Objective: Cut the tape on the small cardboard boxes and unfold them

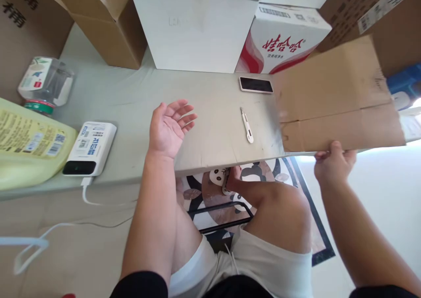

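Note:
My right hand point(334, 163) pinches the lower edge of a flat brown cardboard sheet point(332, 87), thumb on top. The sheet is creased across its lower part and held at the table's right side. My left hand point(171, 129) is raised over the table with the palm turned up and to the side, fingers apart and slightly curled, holding nothing. Between the hands a white utility knife point(247, 126) lies on the table. Behind it rests a phone point(255, 85) with a dark screen, close to the sheet's left edge.
At left on the grey table point(210, 100) are a white power bank point(90, 149) with a cable, a yellow jug point(29, 144) and a clear plastic jar point(46, 85). A brown box point(108, 30), a large white box point(197, 30) and a red-and-white carton point(283, 39) line the back.

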A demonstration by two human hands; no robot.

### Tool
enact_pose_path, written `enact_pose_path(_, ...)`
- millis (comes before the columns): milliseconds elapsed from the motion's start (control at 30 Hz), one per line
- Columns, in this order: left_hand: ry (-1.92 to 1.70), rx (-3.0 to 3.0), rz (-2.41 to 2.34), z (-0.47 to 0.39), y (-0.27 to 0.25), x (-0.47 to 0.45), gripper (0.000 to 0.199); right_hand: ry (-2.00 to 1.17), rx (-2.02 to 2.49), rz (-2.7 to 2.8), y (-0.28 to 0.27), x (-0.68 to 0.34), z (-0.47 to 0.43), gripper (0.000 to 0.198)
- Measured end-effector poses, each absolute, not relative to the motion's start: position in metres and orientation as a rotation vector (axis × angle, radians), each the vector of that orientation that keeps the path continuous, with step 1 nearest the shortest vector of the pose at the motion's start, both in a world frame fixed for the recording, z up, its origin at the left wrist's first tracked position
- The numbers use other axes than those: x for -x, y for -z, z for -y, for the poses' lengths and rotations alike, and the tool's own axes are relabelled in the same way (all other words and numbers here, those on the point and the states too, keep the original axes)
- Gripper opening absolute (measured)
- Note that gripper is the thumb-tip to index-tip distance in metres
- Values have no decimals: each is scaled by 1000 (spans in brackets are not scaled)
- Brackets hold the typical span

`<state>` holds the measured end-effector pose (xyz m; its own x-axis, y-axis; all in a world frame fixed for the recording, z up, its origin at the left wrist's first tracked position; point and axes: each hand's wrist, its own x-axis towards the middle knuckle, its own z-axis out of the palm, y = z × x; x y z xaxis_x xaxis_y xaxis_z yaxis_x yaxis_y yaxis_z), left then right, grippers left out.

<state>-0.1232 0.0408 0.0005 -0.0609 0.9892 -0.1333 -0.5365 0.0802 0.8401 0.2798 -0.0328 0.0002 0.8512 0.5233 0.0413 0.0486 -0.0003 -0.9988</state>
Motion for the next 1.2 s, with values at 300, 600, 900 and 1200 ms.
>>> enact_pose_path(300, -1405, -616, -873, -48, -2, 121, 37, -117, 1779, 474, -40, -363, -56, 28)
enact_pose_path(600, -1433, -623, -886, -65, 1, 123, 37, -722, 2078, 601, -18, -349, -181, 37)
enact_pose_path(900, -1396, -598, -887, -63, -3, 113, 40, -538, 2209, 1380, 25, -300, -189, 47)
enact_pose_path(1200, -1397, -567, -893, -63, -3, 114, 31, -227, 2397, 2467, 12, -242, -289, 101)
